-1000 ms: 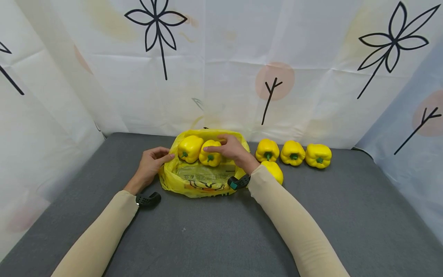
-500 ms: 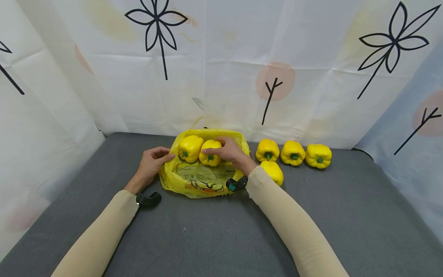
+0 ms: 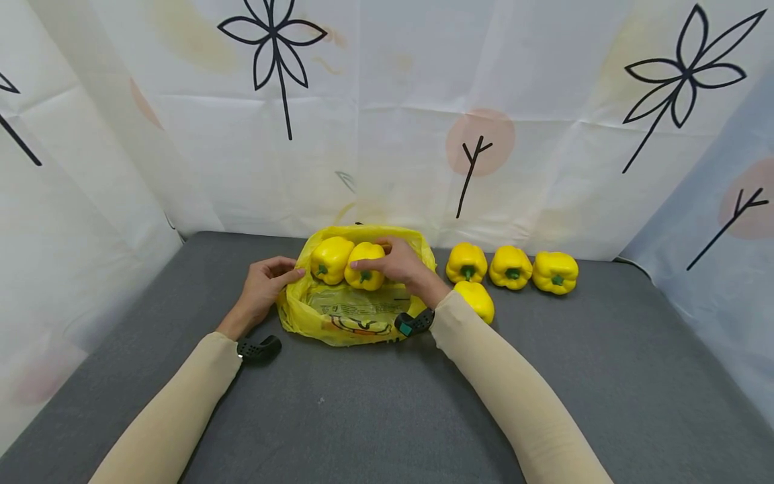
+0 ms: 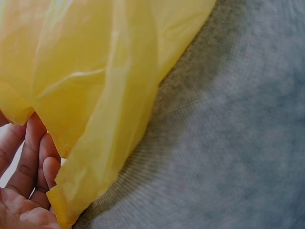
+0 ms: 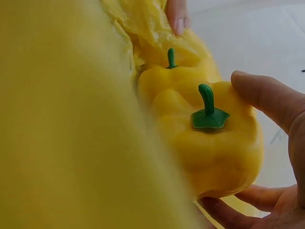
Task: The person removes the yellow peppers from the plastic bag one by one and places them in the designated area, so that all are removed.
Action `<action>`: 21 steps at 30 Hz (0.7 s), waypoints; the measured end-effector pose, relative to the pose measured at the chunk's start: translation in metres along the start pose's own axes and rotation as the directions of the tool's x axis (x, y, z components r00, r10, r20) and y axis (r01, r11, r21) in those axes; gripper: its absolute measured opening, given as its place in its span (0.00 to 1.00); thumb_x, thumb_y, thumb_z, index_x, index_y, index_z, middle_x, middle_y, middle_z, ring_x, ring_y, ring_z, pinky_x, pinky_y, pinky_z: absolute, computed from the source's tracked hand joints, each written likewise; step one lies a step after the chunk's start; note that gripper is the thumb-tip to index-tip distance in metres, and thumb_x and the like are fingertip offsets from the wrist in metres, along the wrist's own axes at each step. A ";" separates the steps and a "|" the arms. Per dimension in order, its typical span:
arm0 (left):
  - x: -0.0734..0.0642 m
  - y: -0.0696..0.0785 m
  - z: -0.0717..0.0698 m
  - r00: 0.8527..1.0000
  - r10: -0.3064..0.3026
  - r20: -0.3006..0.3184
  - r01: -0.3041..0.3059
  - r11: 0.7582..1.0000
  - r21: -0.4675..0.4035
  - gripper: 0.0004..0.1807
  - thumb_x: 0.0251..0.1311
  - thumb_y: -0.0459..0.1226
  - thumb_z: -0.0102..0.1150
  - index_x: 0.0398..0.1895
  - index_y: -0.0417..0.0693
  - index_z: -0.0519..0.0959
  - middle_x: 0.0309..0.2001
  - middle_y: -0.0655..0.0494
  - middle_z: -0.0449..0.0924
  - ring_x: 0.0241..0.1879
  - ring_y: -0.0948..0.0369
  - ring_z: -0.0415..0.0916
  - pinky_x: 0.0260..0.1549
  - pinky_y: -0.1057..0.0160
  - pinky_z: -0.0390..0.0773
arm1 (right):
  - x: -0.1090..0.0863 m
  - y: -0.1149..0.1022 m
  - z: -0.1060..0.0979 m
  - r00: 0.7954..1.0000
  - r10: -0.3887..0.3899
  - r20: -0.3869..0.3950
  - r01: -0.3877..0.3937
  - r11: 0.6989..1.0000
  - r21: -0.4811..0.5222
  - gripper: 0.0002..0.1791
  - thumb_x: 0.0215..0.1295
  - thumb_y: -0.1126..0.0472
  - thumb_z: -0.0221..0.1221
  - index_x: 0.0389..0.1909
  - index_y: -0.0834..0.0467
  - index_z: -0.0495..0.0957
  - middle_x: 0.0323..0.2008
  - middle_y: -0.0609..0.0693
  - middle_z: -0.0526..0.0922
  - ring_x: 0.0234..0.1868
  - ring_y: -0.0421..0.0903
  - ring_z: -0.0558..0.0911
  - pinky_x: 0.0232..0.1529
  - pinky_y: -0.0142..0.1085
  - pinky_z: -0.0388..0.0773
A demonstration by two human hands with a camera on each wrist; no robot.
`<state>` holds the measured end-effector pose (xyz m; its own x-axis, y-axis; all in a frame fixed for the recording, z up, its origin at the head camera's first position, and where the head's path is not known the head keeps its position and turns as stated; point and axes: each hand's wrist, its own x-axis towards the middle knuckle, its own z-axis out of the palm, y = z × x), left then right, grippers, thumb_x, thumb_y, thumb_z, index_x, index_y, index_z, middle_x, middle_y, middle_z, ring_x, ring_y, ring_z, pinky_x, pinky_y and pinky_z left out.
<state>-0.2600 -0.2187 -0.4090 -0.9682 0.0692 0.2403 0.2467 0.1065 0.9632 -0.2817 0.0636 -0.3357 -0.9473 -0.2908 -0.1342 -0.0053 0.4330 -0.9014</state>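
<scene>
A yellow plastic bag [image 3: 296, 312] lies with its mouth wide on the dark table, its rim folded outward. My left hand [image 3: 260, 289] pinches the bag's left rim between thumb and fingers; part of those fingers [image 4: 29, 160] shows beside the plastic in the left wrist view. Inside the bag, my right hand [image 3: 409, 265] grips a yellow bell pepper [image 5: 217, 152] with a green stem, thumb on one side and fingers on the other. That pepper touches a second yellow bell pepper [image 3: 331, 261] at the bag's left.
Right of the bag, three more yellow bell peppers [image 3: 511, 267] stand in a row. Another bell pepper [image 3: 475, 300] sits in front of the row, partly behind my right forearm. A white patterned curtain [image 3: 387, 161] hangs behind the grey-covered table [image 3: 363, 410].
My right hand has closed in on the bell pepper and shifted it slightly left, against the other one in the bag. My left hand stays at the bag's rim.
</scene>
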 end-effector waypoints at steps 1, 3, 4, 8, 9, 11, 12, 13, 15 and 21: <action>0.000 0.000 0.000 1.000 0.000 0.000 0.000 1.000 -0.001 0.18 0.67 0.33 0.65 0.50 0.22 0.78 0.34 0.63 0.81 0.36 0.65 0.77 0.36 0.70 0.80 | -0.001 -0.001 0.000 1.000 -0.005 0.000 0.005 1.000 -0.003 0.50 0.56 0.48 0.76 0.75 0.59 0.64 0.68 0.57 0.70 0.62 0.53 0.75 0.60 0.47 0.75; 0.000 0.000 0.000 1.000 -0.002 -0.001 0.002 1.000 0.002 0.19 0.67 0.33 0.65 0.50 0.21 0.78 0.34 0.63 0.81 0.36 0.65 0.77 0.36 0.70 0.80 | -0.003 -0.004 -0.001 1.000 -0.013 0.005 0.013 1.000 0.000 0.50 0.56 0.48 0.76 0.75 0.59 0.63 0.67 0.57 0.71 0.60 0.52 0.76 0.58 0.46 0.76; 0.000 0.000 0.000 1.000 -0.004 -0.001 0.004 1.000 0.005 0.19 0.67 0.33 0.65 0.50 0.22 0.78 0.34 0.63 0.81 0.36 0.65 0.77 0.36 0.70 0.80 | -0.004 -0.005 -0.001 1.000 -0.016 0.007 0.016 1.000 0.004 0.50 0.56 0.48 0.76 0.75 0.59 0.63 0.67 0.57 0.71 0.59 0.52 0.76 0.58 0.47 0.77; 0.000 0.000 -0.001 1.000 -0.019 -0.002 0.019 1.000 0.015 0.19 0.67 0.34 0.65 0.50 0.23 0.78 0.34 0.63 0.81 0.36 0.65 0.77 0.37 0.71 0.79 | -0.009 -0.010 -0.003 1.000 -0.026 0.013 0.026 1.000 -0.004 0.50 0.56 0.48 0.75 0.76 0.58 0.61 0.67 0.58 0.70 0.59 0.52 0.76 0.56 0.46 0.78; 0.000 -0.001 -0.001 1.000 -0.021 -0.002 0.021 1.000 0.014 0.19 0.67 0.34 0.65 0.50 0.23 0.78 0.34 0.63 0.81 0.37 0.65 0.77 0.37 0.71 0.79 | -0.011 -0.011 -0.003 0.999 -0.029 0.012 0.029 0.999 -0.012 0.51 0.56 0.48 0.75 0.76 0.58 0.61 0.68 0.58 0.69 0.59 0.52 0.76 0.57 0.46 0.78; 0.001 -0.001 -0.001 1.000 -0.024 -0.001 0.024 1.000 0.011 0.19 0.67 0.34 0.65 0.50 0.23 0.78 0.34 0.63 0.81 0.36 0.65 0.77 0.37 0.71 0.79 | -0.014 -0.014 -0.004 0.999 -0.038 0.009 0.038 0.999 -0.029 0.50 0.56 0.47 0.75 0.76 0.57 0.61 0.69 0.58 0.68 0.61 0.52 0.75 0.57 0.46 0.77; 0.001 -0.001 -0.001 1.000 -0.024 -0.001 0.024 1.000 0.010 0.19 0.67 0.34 0.65 0.49 0.23 0.78 0.34 0.63 0.81 0.36 0.65 0.77 0.37 0.71 0.79 | -0.015 -0.015 -0.004 0.999 -0.044 0.009 0.044 0.998 -0.033 0.50 0.56 0.47 0.75 0.76 0.56 0.61 0.69 0.58 0.68 0.61 0.53 0.75 0.57 0.46 0.77; 0.001 -0.001 -0.001 1.000 -0.022 0.000 0.022 1.000 0.008 0.19 0.67 0.34 0.65 0.49 0.23 0.78 0.34 0.63 0.81 0.36 0.65 0.77 0.37 0.71 0.79 | -0.017 -0.017 -0.004 0.999 -0.051 0.009 0.051 0.998 -0.034 0.50 0.56 0.47 0.75 0.76 0.56 0.61 0.69 0.58 0.67 0.62 0.53 0.74 0.57 0.47 0.77; 0.001 -0.001 -0.001 1.000 -0.018 0.001 0.018 1.000 0.007 0.19 0.67 0.34 0.65 0.49 0.22 0.78 0.34 0.63 0.81 0.36 0.65 0.77 0.37 0.71 0.79 | -0.020 -0.020 -0.005 0.998 -0.063 0.008 0.063 0.997 -0.041 0.49 0.57 0.47 0.75 0.76 0.55 0.61 0.69 0.57 0.67 0.62 0.53 0.73 0.57 0.47 0.77; 0.000 0.000 -0.001 1.000 -0.008 0.007 0.008 1.000 0.009 0.19 0.68 0.33 0.65 0.50 0.21 0.77 0.34 0.63 0.81 0.36 0.65 0.77 0.37 0.71 0.79 | -0.030 -0.029 -0.007 0.996 -0.094 0.004 0.094 0.993 -0.065 0.49 0.56 0.48 0.75 0.76 0.53 0.62 0.67 0.56 0.68 0.63 0.53 0.72 0.57 0.47 0.77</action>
<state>-0.2603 -0.2195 -0.4090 -0.9699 0.0750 0.2317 0.2393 0.1161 0.9640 -0.2550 0.0656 -0.3026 -0.9413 -0.3337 -0.0501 -0.1155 0.4581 -0.8814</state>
